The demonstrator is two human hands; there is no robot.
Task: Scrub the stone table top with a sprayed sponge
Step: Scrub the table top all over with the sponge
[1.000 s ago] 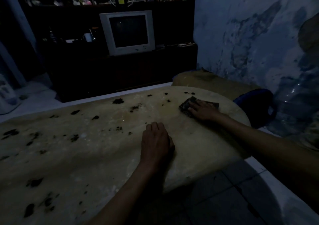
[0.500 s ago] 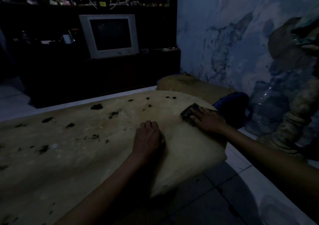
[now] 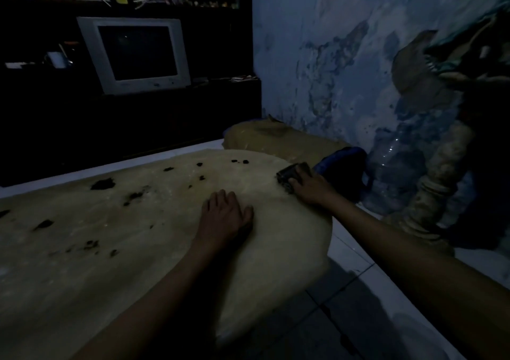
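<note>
A pale stone table top (image 3: pixel 154 249) with dark blotches fills the lower left of the dim head view. My right hand (image 3: pixel 311 188) presses a dark sponge (image 3: pixel 289 176) onto the table's far right rim; my fingers lie over the sponge and hide most of it. My left hand (image 3: pixel 225 217) rests palm down on the stone near the middle, fingers loosely bent, holding nothing.
A dark blue seat (image 3: pixel 345 172) and a clear plastic water jug (image 3: pixel 394 172) stand just past the table's right end, against a peeling blue wall. A tan mound (image 3: pixel 276 138) lies behind. A CRT television (image 3: pixel 135 56) sits on a dark cabinet. Tiled floor (image 3: pixel 358 290) lies at lower right.
My right hand has slid the sponge outward from the table's inner right area to its rim. The left hand has stayed planted. The view has swung to the right.
</note>
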